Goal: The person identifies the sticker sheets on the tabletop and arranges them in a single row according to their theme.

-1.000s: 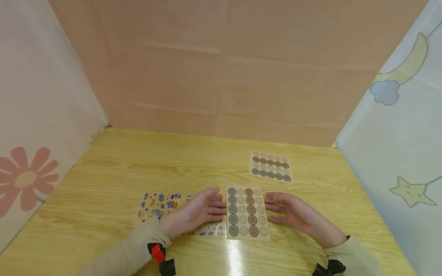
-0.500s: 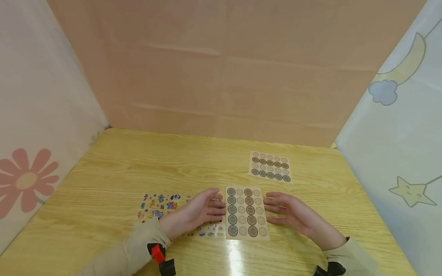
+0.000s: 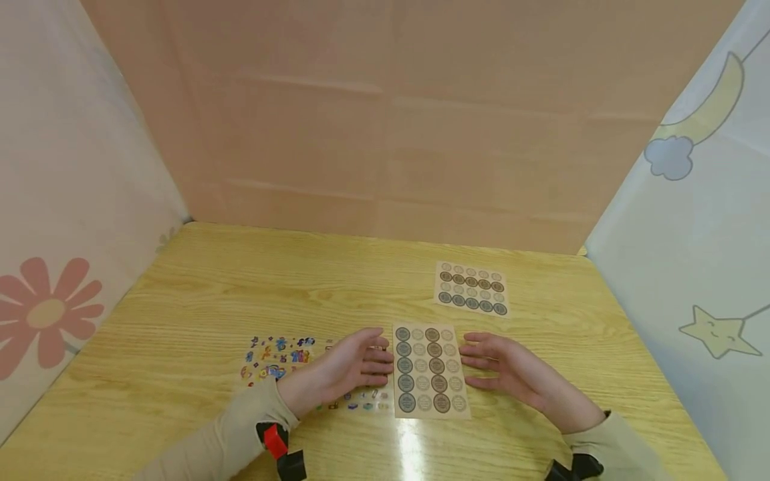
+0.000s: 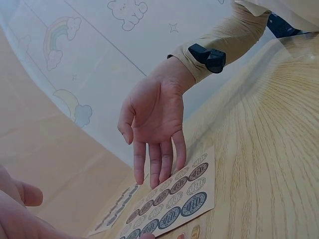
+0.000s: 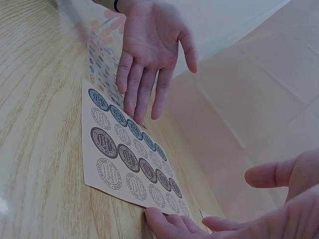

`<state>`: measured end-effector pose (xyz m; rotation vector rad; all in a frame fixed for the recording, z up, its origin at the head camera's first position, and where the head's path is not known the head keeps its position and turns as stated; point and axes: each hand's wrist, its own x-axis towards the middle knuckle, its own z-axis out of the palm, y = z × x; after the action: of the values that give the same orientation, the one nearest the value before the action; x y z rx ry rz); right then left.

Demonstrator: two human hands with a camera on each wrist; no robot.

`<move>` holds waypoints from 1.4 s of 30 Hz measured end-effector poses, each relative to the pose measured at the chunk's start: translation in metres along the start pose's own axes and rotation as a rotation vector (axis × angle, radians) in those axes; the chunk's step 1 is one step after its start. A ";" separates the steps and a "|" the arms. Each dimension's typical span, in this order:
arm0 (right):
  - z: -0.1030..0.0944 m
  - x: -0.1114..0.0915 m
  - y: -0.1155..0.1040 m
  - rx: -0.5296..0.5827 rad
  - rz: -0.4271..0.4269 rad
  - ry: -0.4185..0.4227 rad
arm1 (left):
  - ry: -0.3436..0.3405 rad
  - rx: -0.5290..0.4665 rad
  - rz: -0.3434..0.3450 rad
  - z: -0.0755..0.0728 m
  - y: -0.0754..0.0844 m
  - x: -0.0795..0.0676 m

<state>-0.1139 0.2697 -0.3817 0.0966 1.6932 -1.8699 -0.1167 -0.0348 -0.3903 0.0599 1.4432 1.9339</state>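
A tan sticker sheet with columns of round seals lies on the table between my two hands. At its left edge is my left hand, fingers fairly straight and fingertips touching or just beside the paper. My right hand mirrors it along the right edge, thumb apart and fingers extended. Both wrist views show the palms turned inward, and neither hand grips anything. Under and beside my left hand lies a clear sheet of small colourful stickers, partly hidden by the hand and forearm.
A second tan sticker sheet with round seals lies farther back, right of centre. The wooden table is bounded by an orange-brown backdrop behind and patterned side panels, a flower one left and a star one right.
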 end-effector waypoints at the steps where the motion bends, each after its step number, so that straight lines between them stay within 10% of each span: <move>1: 0.000 0.000 0.000 -0.002 -0.001 0.000 | 0.002 0.000 0.000 0.000 0.000 0.000; 42: -0.001 0.007 -0.001 0.032 -0.010 -0.003 | -0.006 -0.022 0.009 -0.001 -0.003 0.001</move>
<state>-0.1203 0.2681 -0.3835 0.0978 1.6648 -1.9036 -0.1158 -0.0351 -0.3939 0.0622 1.4197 1.9547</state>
